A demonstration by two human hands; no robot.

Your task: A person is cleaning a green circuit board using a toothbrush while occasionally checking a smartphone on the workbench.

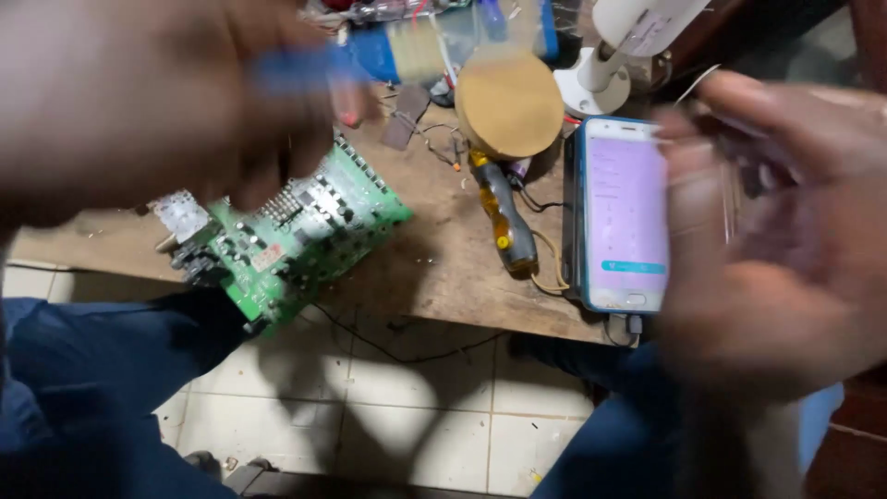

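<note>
Two blurred hands point(776, 249) above circuit board point(291, 236) overhanging table edge point(443, 300).

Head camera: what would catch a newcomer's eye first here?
Two blurred hands fill the frame, the left hand at upper left with something blue and blurred at its fingers, the right hand at right. Between them a green circuit board hangs over the near edge of the wooden table. A lit phone lies right of a yellow-handled screwdriver.
</note>
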